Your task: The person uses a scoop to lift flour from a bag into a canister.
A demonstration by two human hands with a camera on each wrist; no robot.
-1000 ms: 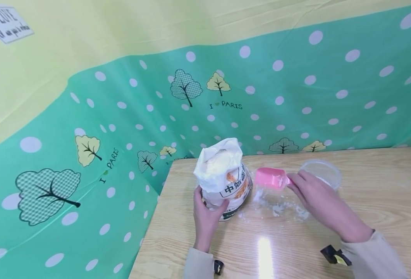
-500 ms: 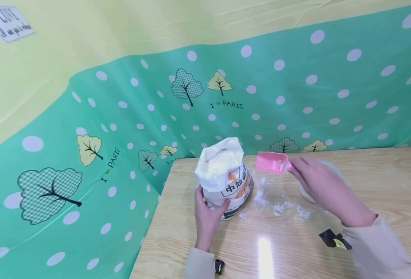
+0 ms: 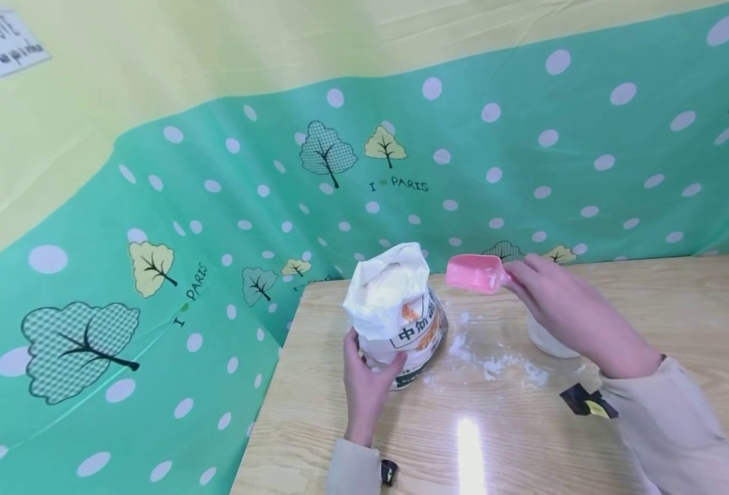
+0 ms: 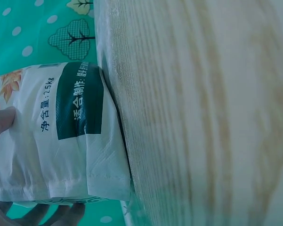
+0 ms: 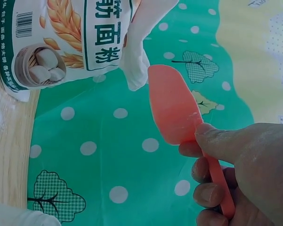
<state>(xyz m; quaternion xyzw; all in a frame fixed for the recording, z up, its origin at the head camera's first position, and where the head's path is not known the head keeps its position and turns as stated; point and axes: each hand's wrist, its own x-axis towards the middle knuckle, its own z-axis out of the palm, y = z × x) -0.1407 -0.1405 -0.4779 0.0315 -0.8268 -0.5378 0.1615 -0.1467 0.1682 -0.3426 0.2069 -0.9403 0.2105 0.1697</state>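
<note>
An open white flour bag (image 3: pixel 395 313) stands upright on the wooden table, its rolled-down mouth showing white flour. My left hand (image 3: pixel 369 381) grips its lower part; in the left wrist view the thumb (image 4: pixel 4 120) lies on the printed front, while the other fingers are on a side face. My right hand (image 3: pixel 562 302) holds a pink scoop (image 3: pixel 475 273) by its handle, raised to the right of the bag's mouth and apart from it. White powder clings near the handle end of the scoop's bowl. Behind the right hand, a whitish round tub (image 3: pixel 550 340) is partly hidden.
Spilled flour (image 3: pixel 494 368) is scattered on the table (image 3: pixel 426 440) between the bag and the tub. A green and yellow patterned cloth (image 3: pixel 315 227) hangs close behind and to the left of the table. Black straps (image 3: pixel 587 401) hang at both sleeves.
My right hand has lifted the scoop up from just above the spilled flour, and now hides much of the tub. The left hand and the bag have stayed in place.
</note>
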